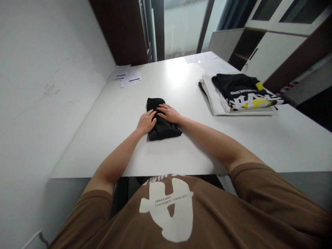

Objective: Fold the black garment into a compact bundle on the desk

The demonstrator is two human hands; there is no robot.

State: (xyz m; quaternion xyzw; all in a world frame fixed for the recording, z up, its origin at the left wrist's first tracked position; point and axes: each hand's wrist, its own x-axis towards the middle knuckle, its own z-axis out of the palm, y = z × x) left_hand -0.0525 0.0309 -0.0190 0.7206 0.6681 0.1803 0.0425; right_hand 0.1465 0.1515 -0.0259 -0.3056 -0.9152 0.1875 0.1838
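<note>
A black garment [166, 130], folded into a small bundle, lies on the white table [124, 145] in front of me. What kind of garment it is, I cannot make out. My left hand [147, 121] rests on its left edge with the fingers stretched out. Across the upper right of the bundle lies my right hand [169, 113], its fingers spread flat on the cloth. Both hands press down from above, close together, and neither grips the fabric.
Folded clothes [238, 93] are stacked on the table's right side, a black printed one on top of white ones. Paper sheets [131, 76] lie at the far left, and more paper [198, 57] at the far edge. A wall [52, 86] borders the table's left side.
</note>
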